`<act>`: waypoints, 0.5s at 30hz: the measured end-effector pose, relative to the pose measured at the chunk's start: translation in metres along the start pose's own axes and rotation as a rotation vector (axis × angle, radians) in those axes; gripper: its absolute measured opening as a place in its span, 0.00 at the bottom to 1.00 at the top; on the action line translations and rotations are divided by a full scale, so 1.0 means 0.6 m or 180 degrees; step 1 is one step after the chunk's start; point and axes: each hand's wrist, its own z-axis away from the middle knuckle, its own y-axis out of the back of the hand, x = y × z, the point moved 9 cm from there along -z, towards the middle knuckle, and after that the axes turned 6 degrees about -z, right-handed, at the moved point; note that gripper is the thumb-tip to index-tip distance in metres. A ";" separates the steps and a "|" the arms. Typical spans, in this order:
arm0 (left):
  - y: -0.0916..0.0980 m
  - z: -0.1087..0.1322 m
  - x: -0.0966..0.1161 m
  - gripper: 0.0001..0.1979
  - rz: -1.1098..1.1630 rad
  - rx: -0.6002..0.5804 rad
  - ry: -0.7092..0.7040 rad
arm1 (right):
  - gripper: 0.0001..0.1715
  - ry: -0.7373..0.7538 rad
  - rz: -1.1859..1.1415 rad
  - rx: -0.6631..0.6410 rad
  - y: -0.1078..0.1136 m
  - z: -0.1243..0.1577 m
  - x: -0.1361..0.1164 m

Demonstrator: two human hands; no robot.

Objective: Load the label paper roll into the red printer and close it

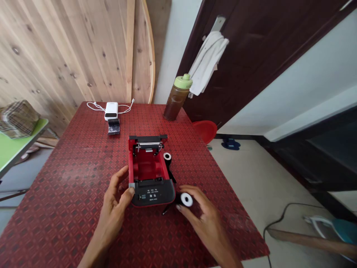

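Note:
A red and black printer (152,193) sits on the table with its lid raised at the back, its red inner bay exposed. My left hand (115,197) grips its front left corner, the thumb on the dark panel and the fingers along the side. At the front right corner, my right hand (202,208) holds a black roll with a white core (186,200) between thumb and fingers. A second black roll with a white core (167,157) lies against the printer's right side. A black strip (172,175) runs from it towards the front.
The red patterned table (67,208) bears a white power bank with cables (112,109), a small black strip piece (113,127) and a brown bottle with a green lid (177,97). A red stool (205,131) stands beyond the right edge. A white towel (208,61) hangs from the door handle.

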 end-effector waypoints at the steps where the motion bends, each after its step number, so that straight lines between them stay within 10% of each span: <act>1: -0.001 0.000 0.000 0.32 0.0012 -0.0016 0.0005 | 0.15 0.0038 0.0103 0.0001 0.022 0.001 -0.011; 6: -0.005 0.000 -0.002 0.31 0.0145 -0.0035 0.0002 | 0.18 0.0686 0.0460 -0.0407 0.058 -0.048 -0.120; 15: -0.007 -0.001 0.005 0.28 0.0200 -0.0061 -0.0198 | 0.18 0.0994 0.2303 -0.1833 -0.170 -0.170 -0.194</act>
